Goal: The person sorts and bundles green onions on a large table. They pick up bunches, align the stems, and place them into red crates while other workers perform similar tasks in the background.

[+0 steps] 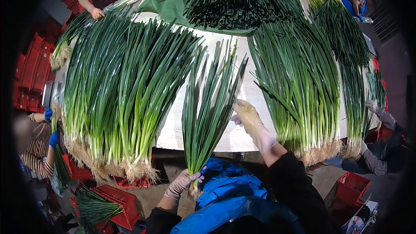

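My gloved left hand point(185, 182) is closed around the pale lower stalks of a small bunch of green onions point(207, 104), just above its brown roots. The bunch stands tilted, its dark leaves fanning out over the near edge of the white table point(173, 131). Beside the right-hand leaves is my gloved right hand point(251, 123), its fingers curled together at the outer leaf edge. Whatever lies between those fingers is too small to make out. A blue plastic covering point(234, 186) bulges below, close to my left hand.
Large rows of green onions lie on the left point(125, 82) and right point(303, 86), roots toward me. A leafy heap point(238, 0) rests on green sacking point(167, 2) at the back. Red crates point(130, 208) stand below. Co-workers' gloved hands point(96, 13) show around the table.
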Demonstrator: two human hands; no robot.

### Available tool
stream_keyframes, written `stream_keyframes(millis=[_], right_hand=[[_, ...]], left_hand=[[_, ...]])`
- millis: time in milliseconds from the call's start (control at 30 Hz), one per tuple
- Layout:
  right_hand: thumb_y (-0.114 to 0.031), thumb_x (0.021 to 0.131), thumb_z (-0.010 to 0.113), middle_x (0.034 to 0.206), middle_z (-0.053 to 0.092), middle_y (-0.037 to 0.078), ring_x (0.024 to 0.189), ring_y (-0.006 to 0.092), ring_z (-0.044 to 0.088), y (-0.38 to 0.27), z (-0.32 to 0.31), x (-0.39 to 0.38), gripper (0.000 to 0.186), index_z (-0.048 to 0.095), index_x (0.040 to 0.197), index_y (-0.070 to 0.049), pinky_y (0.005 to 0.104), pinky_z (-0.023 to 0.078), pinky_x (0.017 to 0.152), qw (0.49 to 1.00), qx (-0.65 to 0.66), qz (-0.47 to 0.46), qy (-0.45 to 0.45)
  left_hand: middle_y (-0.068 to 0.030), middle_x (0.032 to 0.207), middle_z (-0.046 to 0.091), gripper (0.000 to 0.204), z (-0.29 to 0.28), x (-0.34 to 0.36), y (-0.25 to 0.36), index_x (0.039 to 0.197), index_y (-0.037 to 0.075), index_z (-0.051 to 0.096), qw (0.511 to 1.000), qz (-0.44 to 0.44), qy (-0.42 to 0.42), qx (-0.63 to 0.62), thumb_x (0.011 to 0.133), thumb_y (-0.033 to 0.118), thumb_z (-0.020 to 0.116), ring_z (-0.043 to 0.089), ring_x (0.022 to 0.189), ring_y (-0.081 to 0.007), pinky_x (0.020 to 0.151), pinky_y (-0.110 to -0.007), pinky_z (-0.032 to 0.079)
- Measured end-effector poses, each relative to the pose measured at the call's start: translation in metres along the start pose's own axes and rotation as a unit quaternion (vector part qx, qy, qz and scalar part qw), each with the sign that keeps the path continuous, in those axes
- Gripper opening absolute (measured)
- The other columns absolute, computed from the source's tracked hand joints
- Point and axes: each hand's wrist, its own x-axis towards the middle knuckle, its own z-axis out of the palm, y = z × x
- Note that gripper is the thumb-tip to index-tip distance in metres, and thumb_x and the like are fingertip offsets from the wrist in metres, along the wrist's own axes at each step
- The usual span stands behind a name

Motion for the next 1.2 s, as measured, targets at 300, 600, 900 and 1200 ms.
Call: stream_keyframes(millis=[300,600,900,1200], right_hand=[[-0.017,0.093,0.057,0.075,0.053,-0.001,0.058,0.0089,0.05,-0.013,-0.011,0.076,0.011,0.061,0.096,-0.008,0.0209,0.036,0.045,0.985,0.16,0.015,-0.063],[-0.027,0.093,0.059,0.068,0.064,0.007,0.051,0.012,0.054,-0.035,-0.029,0.062,0.021,0.062,0.095,-0.007,0.0264,0.04,0.042,0.993,-0.117,0.008,-0.009],[-0.028,0.097,0.046,0.071,0.065,0.012,0.057,0.0212,0.061,-0.028,-0.042,0.067,0.025,0.057,0.095,-0.006,0.0348,0.047,0.051,0.842,-0.46,-0.282,0.002],[-0.023,0.093,0.054,0.082,0.066,0.022,0.073,0.0335,0.066,-0.13,-0.038,0.038,0.034,0.053,0.12,-0.003,0.0377,0.054,0.067,0.755,-0.477,-0.432,0.123]], left_hand=[[-0.0092,0.096,0.067,0.05,-0.006,0.001,-0.002,0.132,0.004,0.051,1.0,-0.018,-0.013,-0.021,0.089,0.023,0.066,0.064,0.083,-0.0145,0.079,-0.029,0.051],[-0.0078,0.106,0.065,0.048,-0.006,0.002,-0.008,0.131,0.003,0.052,0.999,-0.016,-0.008,-0.043,0.09,0.022,0.065,0.063,0.083,-0.0148,0.078,-0.03,0.051],[-0.0073,0.122,0.06,0.044,0.0,0.003,-0.011,0.129,0.001,0.053,0.999,-0.004,0.02,-0.025,0.09,0.018,0.064,0.062,0.084,-0.0141,0.077,-0.03,0.051],[-0.0062,0.094,0.065,0.039,0.003,0.003,-0.008,0.128,0.003,0.055,1.0,0.02,0.009,0.005,0.093,0.019,0.06,0.06,0.076,-0.0119,0.074,-0.025,0.05]])
